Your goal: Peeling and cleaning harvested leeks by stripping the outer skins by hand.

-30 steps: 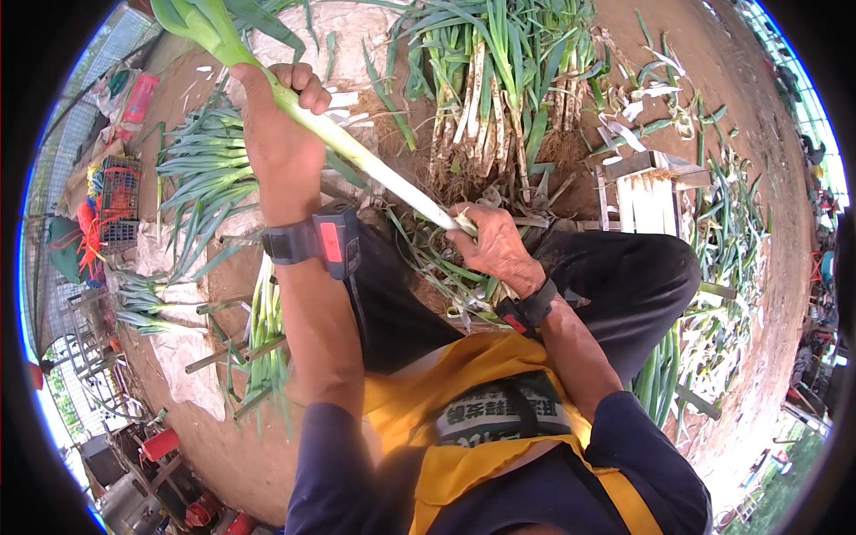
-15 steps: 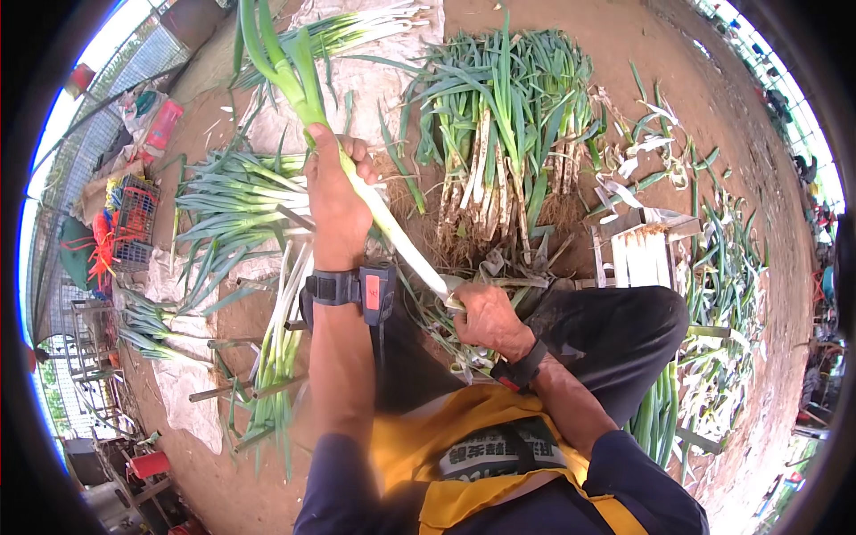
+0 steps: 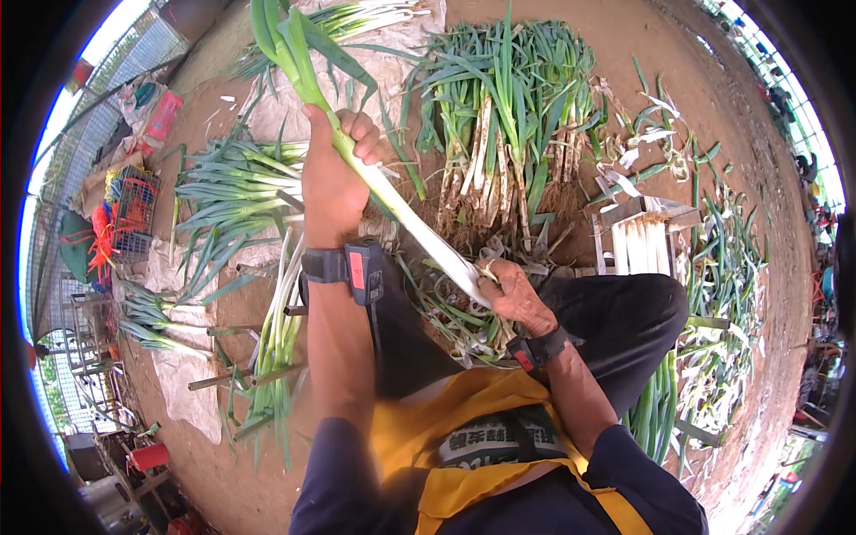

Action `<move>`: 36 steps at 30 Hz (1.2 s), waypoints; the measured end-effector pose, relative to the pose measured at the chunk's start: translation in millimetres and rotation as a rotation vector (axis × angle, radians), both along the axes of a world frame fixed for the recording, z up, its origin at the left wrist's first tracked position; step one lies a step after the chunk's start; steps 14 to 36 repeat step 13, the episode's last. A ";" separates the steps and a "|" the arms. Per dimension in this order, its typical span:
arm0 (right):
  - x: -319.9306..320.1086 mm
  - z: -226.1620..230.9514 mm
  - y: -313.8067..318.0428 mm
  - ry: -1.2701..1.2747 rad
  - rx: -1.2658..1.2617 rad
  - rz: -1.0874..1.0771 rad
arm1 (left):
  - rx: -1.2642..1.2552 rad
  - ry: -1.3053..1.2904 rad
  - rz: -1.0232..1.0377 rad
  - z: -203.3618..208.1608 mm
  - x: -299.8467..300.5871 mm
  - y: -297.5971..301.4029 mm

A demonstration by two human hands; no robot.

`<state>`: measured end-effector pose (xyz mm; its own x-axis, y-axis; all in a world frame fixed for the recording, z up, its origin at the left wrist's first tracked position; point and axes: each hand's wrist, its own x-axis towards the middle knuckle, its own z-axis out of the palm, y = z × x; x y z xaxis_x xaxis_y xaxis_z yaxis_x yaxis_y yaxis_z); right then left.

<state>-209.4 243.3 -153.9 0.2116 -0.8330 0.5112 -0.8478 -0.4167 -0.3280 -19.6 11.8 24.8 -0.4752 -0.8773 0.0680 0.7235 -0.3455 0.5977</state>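
A long green onion slants across in front of me, green leaves up to the far left, white root end down to the right. My left hand is closed around its stalk, just below where the leaves split. At the white end my right hand is closed, with thumb and fingers pinching the stalk's outer layer; the very tip is partly hidden by the fingers. Beyond the stalk lies a big heap of unpeeled green onions with brown roots and soil on them.
Cleaner green onions lie on pale sheeting at the left. More hang over a bar rack beside my left forearm. A wooden box holding white stalks stands at the right, by a long litter of peelings. Plastic crates sit far left.
My right hand has shifted a little right and the white end has moved with it. My left hand still grips the stalk and has moved slightly; a leaf now droops to the right.
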 end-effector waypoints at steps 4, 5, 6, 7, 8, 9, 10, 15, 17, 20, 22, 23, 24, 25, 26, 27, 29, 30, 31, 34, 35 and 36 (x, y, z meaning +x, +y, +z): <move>7.6 21.2 0.1 -0.095 0.204 0.010 | -0.051 0.136 -0.049 -4.9 12.2 -9.7; 15.5 23.0 3.1 -0.248 0.270 -0.122 | -0.033 0.131 -0.051 -4.1 13.9 -10.8; 19.2 27.3 7.6 -0.310 0.321 -0.146 | -0.048 0.150 -0.060 -3.2 15.6 -11.2; 20.9 32.3 7.4 -0.370 0.361 -0.170 | -0.074 0.174 -0.069 -3.5 16.5 -14.5; 23.1 30.9 6.2 -0.372 0.366 -0.174 | -0.092 0.197 -0.089 -4.9 18.4 -17.5; 25.2 29.3 4.4 -0.503 0.508 -0.250 | -0.089 0.196 -0.091 -5.8 20.5 -18.1; 25.7 28.8 2.6 -0.633 0.648 -0.325 | -0.098 0.232 -0.123 -6.5 21.8 -18.4; 24.2 34.7 0.6 -0.583 0.676 -0.324 | -0.097 0.269 -0.173 -8.2 22.9 -17.9; 24.2 34.7 0.6 -0.583 0.676 -0.324 | -0.097 0.269 -0.173 -8.2 22.9 -17.9; 24.2 34.7 0.6 -0.583 0.676 -0.324 | -0.097 0.269 -0.173 -8.2 22.9 -17.9; 24.2 34.7 0.6 -0.583 0.676 -0.324 | -0.097 0.269 -0.173 -8.2 22.9 -17.9; 24.2 34.7 0.6 -0.583 0.676 -0.324 | -0.097 0.269 -0.173 -8.2 22.9 -17.9; 24.2 34.7 0.6 -0.583 0.676 -0.324 | -0.097 0.269 -0.173 -8.2 22.9 -17.9; 24.2 34.7 0.6 -0.583 0.676 -0.324 | -0.097 0.269 -0.173 -8.2 22.9 -17.9; 24.2 34.7 0.6 -0.583 0.676 -0.324 | -0.097 0.269 -0.173 -8.2 22.9 -17.9; 24.2 34.7 0.6 -0.583 0.676 -0.324 | -0.097 0.269 -0.173 -8.2 22.9 -17.9; 24.2 34.7 0.6 -0.583 0.676 -0.324 | -0.097 0.269 -0.173 -8.2 22.9 -17.9; 24.2 34.7 0.6 -0.583 0.676 -0.324 | -0.097 0.269 -0.173 -8.2 22.9 -17.9; 24.2 34.7 0.6 -0.583 0.676 -0.324 | -0.097 0.269 -0.173 -8.2 22.9 -17.9; 24.2 34.7 0.6 -0.583 0.676 -0.324 | -0.097 0.269 -0.173 -8.2 22.9 -17.9; 24.2 34.7 0.6 -0.583 0.676 -0.324 | -0.097 0.269 -0.173 -8.2 22.9 -17.9; 24.2 34.7 0.6 -0.583 0.676 -0.324 | -0.097 0.269 -0.173 -8.2 22.9 -17.9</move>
